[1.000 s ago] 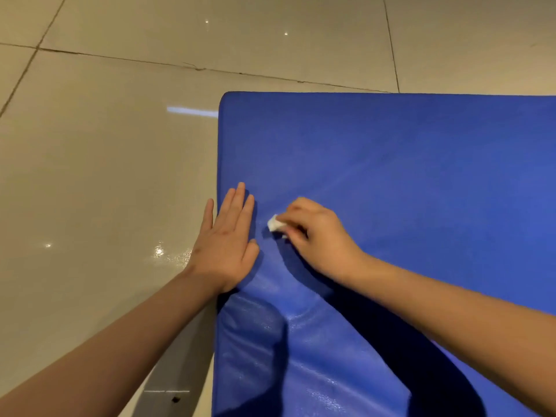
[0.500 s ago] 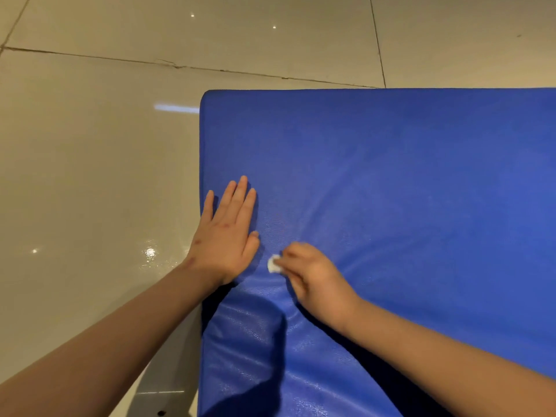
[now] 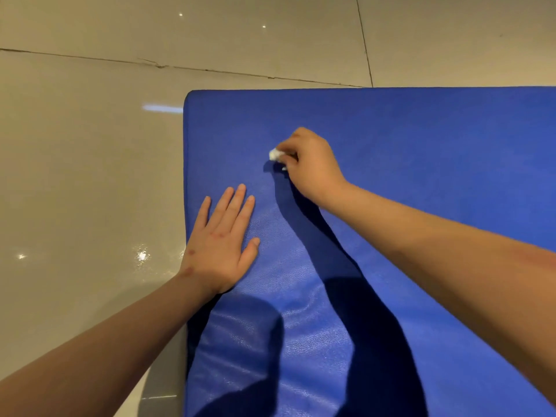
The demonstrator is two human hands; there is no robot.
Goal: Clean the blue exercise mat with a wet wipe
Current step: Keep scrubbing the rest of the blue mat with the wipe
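My right hand (image 3: 313, 164), fingers curled, pinches a small white wet wipe (image 3: 274, 154) against the blue exercise mat (image 3: 421, 164) lying on the tiled floor (image 3: 90, 176), while my left hand (image 3: 224, 245) rests flat, fingers straight, at the mat's left edge.

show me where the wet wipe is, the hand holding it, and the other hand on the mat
wet wipe (image 3: 273, 154), head view, on the white wad showing past the fingertips.
right hand (image 3: 313, 164), head view, on the back of the hand.
left hand (image 3: 224, 245), head view, on the back of the hand.
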